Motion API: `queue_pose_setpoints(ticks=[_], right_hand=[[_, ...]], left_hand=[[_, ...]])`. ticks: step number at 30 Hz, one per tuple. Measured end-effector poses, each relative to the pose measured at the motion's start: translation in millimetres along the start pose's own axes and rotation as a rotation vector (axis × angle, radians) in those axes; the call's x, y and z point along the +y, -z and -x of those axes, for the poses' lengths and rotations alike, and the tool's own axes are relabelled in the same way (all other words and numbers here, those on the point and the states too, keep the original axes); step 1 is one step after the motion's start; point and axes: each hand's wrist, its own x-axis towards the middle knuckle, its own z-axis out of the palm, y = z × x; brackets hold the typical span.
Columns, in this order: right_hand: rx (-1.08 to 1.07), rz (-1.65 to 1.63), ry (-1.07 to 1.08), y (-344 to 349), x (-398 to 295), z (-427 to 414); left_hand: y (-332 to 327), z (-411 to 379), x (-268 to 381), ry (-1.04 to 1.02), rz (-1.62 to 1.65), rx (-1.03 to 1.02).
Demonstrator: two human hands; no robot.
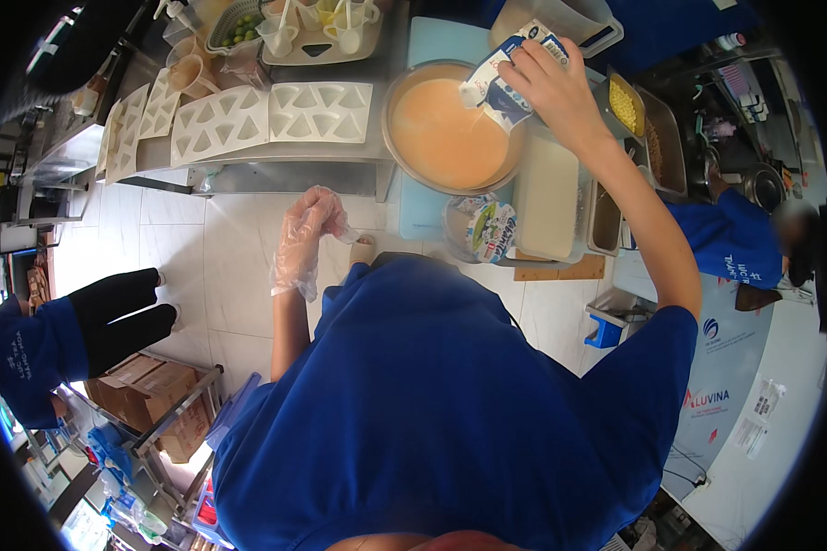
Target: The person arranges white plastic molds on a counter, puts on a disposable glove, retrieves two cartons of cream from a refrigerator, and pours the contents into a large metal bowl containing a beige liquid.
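My bare right hand (pixel 551 89) grips a blue-and-white carton (pixel 502 96), tipped with its opened end down over a steel bowl (pixel 390 141). White liquid shows at the carton's mouth. An orange, creamy liquid (pixel 448 134) fills much of the bowl, which stands on a light-blue board (pixel 417 217). In a clear plastic glove, my left hand (pixel 310 231) hangs in front of the counter, left of the bowl and apart from it. Its fingers are curled, and their inner side is hidden. Below the bowl sits a plastic tub with a printed lid (pixel 491 231).
White silicone moulds (pixel 320 113) line the steel counter (pixel 324 153). Behind them stand measuring cups (pixel 279 38) and a basket of green fruit (pixel 241 31). A white-filled container (pixel 546 200) is right of the bowl. Co-workers stand at left (pixel 38 365) and right (pixel 723 234).
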Motion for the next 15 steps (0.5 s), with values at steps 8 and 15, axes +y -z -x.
queue_pose_setpoints(ticks=[8,15], right_hand=[[0.052,-0.017,0.035,-3.7,2.0,-0.1],[0.03,0.063,0.051,-10.5,2.3,0.5]], left_hand=[[-1.8,2.0,-0.7,0.007,-0.015,0.004],[-6.1,5.8,5.0,0.022,-0.024,0.034]])
